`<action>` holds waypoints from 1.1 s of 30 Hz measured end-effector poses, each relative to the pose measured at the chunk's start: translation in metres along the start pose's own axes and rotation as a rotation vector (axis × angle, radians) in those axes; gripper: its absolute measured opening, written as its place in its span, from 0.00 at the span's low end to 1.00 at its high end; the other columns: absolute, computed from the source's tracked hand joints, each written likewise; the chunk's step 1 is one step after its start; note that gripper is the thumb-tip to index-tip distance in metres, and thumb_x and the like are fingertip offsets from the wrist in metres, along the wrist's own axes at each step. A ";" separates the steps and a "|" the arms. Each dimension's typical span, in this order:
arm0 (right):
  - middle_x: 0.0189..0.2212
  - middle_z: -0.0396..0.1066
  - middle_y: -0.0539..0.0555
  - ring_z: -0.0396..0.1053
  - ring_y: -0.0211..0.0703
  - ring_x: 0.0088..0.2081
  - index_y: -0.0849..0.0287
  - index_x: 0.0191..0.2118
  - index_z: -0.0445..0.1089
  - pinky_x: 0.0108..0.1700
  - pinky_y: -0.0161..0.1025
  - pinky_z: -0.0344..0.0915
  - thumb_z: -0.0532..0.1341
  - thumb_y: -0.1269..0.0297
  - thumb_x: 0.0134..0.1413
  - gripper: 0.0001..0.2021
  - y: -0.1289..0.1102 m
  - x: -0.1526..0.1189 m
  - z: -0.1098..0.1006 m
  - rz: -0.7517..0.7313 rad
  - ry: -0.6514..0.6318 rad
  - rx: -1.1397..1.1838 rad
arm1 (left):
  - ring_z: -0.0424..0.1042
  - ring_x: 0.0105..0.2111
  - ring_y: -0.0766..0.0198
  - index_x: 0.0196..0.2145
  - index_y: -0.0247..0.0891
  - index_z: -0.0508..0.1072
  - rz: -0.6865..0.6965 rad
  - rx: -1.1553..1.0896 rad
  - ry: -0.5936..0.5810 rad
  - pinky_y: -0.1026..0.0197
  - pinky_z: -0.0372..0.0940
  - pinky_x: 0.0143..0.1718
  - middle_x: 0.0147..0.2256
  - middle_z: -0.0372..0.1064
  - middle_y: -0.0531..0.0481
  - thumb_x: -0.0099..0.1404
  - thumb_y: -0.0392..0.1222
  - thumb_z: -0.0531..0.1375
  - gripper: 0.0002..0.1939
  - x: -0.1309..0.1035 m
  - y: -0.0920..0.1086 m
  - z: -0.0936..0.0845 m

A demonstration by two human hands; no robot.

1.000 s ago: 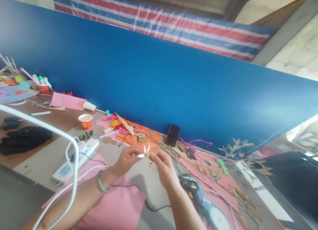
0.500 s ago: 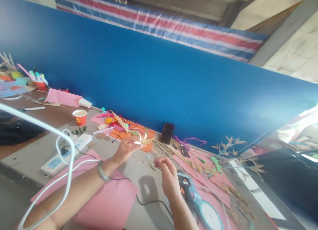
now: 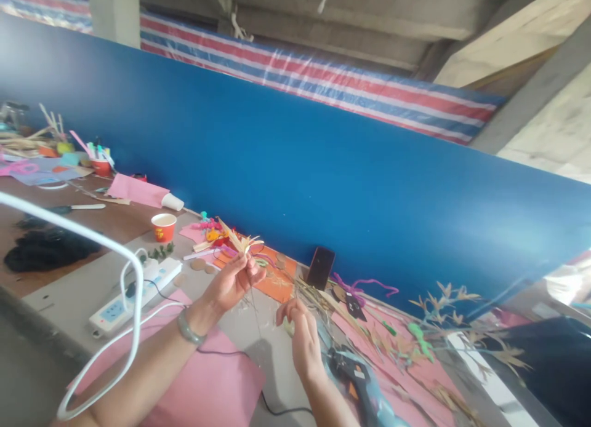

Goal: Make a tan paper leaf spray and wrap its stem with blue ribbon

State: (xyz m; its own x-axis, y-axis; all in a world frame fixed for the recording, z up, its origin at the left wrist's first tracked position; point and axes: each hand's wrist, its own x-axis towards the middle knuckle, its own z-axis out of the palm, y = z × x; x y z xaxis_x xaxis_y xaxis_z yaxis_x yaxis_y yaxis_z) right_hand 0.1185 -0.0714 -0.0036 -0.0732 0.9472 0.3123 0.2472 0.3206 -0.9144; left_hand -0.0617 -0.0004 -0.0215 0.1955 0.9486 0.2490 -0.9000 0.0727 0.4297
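Note:
My left hand (image 3: pixel 232 282), with a bracelet at the wrist, pinches a small pale flower (image 3: pixel 249 245) of pointed, straw-like petals above the table. A thin strand seems to hang below it. Lower and to the right, my right hand (image 3: pixel 302 341) has its fingers curled in; whether they hold anything is hidden. A pale greenish piece (image 3: pixel 289 327) shows by these fingers, and I cannot tell whether it is gripped. Just right of that wrist lies a black and blue glue gun (image 3: pixel 357 378).
Pink paper (image 3: pixel 217 378) lies under my left forearm. A power strip (image 3: pixel 138 295), a red paper cup (image 3: pixel 164 227) and a white cable (image 3: pixel 104 236) are at left. A phone (image 3: pixel 320 268) leans against the blue partition (image 3: pixel 300 168). Dried sprigs (image 3: pixel 446 304) spread at right.
My left hand has turned the flower, so its petals now point upward instead of sideways. My right hand stays curled nearby. The whole view has shifted, showing more of the left side.

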 end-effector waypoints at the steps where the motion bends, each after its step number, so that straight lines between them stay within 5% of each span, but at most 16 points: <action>1: 0.24 0.66 0.51 0.63 0.44 0.30 0.55 0.23 0.63 0.39 0.40 0.59 0.49 0.63 0.61 0.16 0.000 0.001 0.003 -0.018 0.022 -0.013 | 0.67 0.28 0.72 0.32 0.37 0.70 -0.025 -0.020 0.007 0.60 0.70 0.43 0.27 0.65 0.56 0.60 0.41 0.67 0.09 0.001 -0.001 -0.002; 5: 0.25 0.70 0.52 0.67 0.46 0.32 0.56 0.27 0.71 0.40 0.41 0.61 0.57 0.55 0.58 0.14 0.014 0.007 0.010 -0.009 0.050 -0.084 | 0.67 0.27 0.72 0.31 0.35 0.70 -0.084 -0.077 0.048 0.59 0.71 0.44 0.27 0.66 0.56 0.60 0.38 0.66 0.07 0.004 -0.010 -0.010; 10: 0.26 0.75 0.54 0.70 0.48 0.33 0.57 0.23 0.74 0.41 0.42 0.62 0.65 0.58 0.49 0.10 0.038 0.008 0.018 0.110 -0.017 -0.060 | 0.69 0.29 0.72 0.30 0.34 0.70 -0.097 -0.129 0.123 0.58 0.71 0.46 0.28 0.67 0.55 0.61 0.38 0.65 0.07 0.009 -0.016 -0.017; 16: 0.23 0.66 0.49 0.63 0.42 0.29 0.57 0.24 0.67 0.36 0.38 0.59 0.60 0.55 0.56 0.13 0.047 0.003 0.021 0.142 -0.007 0.075 | 0.70 0.30 0.70 0.30 0.34 0.71 -0.132 -0.134 0.092 0.55 0.71 0.48 0.28 0.69 0.54 0.63 0.39 0.63 0.07 0.009 -0.024 -0.023; 22: 0.21 0.58 0.48 0.58 0.41 0.26 0.55 0.20 0.56 0.33 0.37 0.56 0.49 0.58 0.64 0.20 0.053 0.000 0.021 0.086 -0.003 -0.035 | 0.72 0.31 0.68 0.32 0.34 0.72 -0.203 -0.126 0.104 0.54 0.70 0.49 0.27 0.71 0.53 0.64 0.38 0.62 0.05 0.005 -0.035 -0.026; 28: 0.24 0.71 0.52 0.65 0.42 0.29 0.60 0.28 0.72 0.34 0.37 0.59 0.60 0.57 0.55 0.12 0.059 0.001 0.026 0.116 -0.045 -0.111 | 0.72 0.30 0.68 0.33 0.33 0.71 -0.214 -0.136 0.094 0.52 0.70 0.49 0.28 0.71 0.52 0.65 0.37 0.61 0.04 0.003 -0.037 -0.023; 33: 0.19 0.70 0.51 0.64 0.38 0.23 0.61 0.25 0.71 0.29 0.35 0.59 0.59 0.58 0.57 0.15 0.061 -0.002 0.031 0.190 -0.187 -0.051 | 0.73 0.30 0.67 0.33 0.32 0.72 -0.214 -0.147 0.100 0.53 0.70 0.49 0.28 0.72 0.51 0.65 0.36 0.61 0.04 0.003 -0.040 -0.028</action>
State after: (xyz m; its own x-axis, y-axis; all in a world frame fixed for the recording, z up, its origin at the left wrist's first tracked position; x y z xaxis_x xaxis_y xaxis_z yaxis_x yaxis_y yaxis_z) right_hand 0.1043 -0.0537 -0.0680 -0.1974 0.9771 0.0791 0.3214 0.1407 -0.9364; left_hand -0.0359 0.0085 -0.0618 0.3543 0.9321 0.0758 -0.8907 0.3116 0.3311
